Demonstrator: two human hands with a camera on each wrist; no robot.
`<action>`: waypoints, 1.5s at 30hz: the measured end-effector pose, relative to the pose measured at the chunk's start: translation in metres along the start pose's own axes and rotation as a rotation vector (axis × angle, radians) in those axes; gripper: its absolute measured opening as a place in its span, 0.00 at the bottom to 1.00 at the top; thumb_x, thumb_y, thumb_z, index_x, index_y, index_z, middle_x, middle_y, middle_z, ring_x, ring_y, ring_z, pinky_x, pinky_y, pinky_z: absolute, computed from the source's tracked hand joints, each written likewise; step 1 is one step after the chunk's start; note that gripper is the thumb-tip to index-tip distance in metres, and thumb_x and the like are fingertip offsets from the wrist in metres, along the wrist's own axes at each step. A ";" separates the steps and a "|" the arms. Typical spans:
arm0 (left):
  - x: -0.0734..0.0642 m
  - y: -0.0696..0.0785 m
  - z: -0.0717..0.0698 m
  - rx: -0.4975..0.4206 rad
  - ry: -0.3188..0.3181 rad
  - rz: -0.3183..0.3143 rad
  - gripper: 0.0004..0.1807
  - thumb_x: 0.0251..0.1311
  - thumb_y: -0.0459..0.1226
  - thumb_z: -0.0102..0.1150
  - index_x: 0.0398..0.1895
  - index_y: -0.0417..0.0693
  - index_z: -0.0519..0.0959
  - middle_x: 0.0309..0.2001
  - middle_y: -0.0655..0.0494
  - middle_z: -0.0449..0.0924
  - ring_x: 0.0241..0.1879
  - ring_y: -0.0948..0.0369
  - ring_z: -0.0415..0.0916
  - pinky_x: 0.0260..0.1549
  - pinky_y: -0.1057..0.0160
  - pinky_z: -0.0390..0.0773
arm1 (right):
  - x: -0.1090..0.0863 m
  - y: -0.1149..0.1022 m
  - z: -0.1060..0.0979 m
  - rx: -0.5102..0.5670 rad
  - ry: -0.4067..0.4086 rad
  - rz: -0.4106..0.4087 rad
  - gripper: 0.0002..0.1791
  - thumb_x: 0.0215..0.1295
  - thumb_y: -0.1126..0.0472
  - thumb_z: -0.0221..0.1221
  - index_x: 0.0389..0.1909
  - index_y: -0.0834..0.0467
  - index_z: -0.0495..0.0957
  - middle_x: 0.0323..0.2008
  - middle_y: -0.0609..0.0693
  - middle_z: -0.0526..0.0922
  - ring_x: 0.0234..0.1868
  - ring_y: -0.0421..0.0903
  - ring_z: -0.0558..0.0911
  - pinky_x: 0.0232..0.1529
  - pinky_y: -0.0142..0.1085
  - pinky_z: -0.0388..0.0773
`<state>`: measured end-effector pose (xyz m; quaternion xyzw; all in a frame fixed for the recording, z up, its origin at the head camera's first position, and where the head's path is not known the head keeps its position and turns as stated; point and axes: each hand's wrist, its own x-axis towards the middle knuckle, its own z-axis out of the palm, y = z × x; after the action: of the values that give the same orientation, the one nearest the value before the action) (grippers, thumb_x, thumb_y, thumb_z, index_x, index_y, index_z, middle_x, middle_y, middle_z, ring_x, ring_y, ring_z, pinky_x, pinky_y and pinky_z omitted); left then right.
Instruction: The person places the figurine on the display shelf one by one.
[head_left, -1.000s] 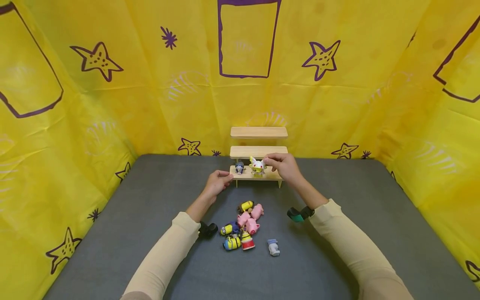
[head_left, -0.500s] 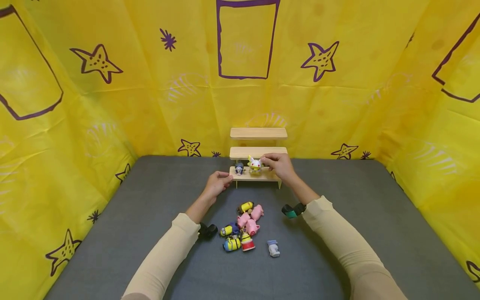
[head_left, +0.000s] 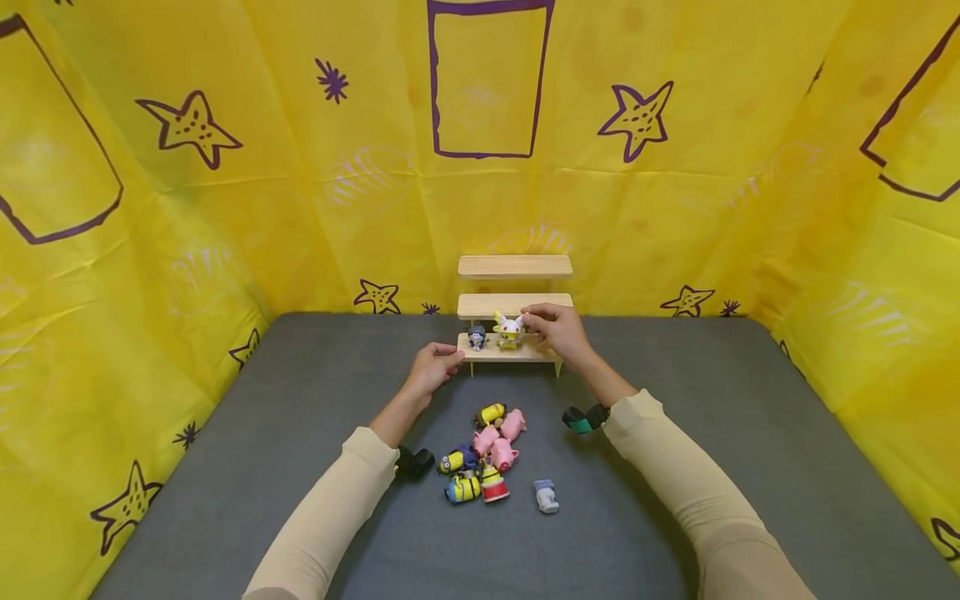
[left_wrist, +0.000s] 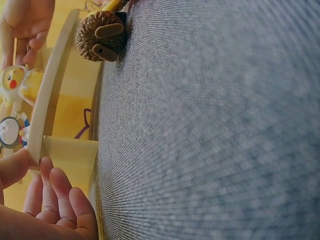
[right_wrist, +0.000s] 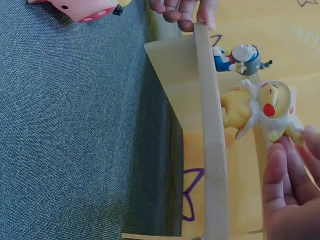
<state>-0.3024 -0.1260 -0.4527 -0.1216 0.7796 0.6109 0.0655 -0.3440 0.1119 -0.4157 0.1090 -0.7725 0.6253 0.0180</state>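
Resting on the near shelf [head_left: 536, 353], the yellow figure [head_left: 510, 335] is pinched by the right hand [head_left: 557, 331], seemingly at its white hood; the shelf is gripped by the left hand [head_left: 432, 369]. Light, stiff handling is expected, surest round the hood.

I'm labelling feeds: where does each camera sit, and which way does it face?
Head: on the head, facing forward and down at the wooden shelf; left hand and right hand show, with sleeves.
Left wrist: worn there, facing the shelf's edge and grey tabletop; both hands show.
Right wrist: worn there, facing the white-hooded figure; both hands show.
The wrist views share both hands, figure and shelf.
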 end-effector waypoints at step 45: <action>0.003 0.000 -0.003 -0.007 -0.017 0.015 0.18 0.66 0.41 0.59 0.54 0.41 0.73 0.47 0.45 0.81 0.37 0.59 0.75 0.40 0.64 0.73 | -0.151 -0.019 -0.024 -0.738 -0.760 -0.402 0.11 0.56 0.60 0.69 0.41 0.55 0.85 0.36 0.47 0.83 0.37 0.39 0.78 0.41 0.33 0.76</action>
<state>-0.3056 -0.1289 -0.4527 -0.1108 0.7776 0.6153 0.0673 -0.1954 0.1532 -0.4176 0.4578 -0.8561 0.2152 -0.1057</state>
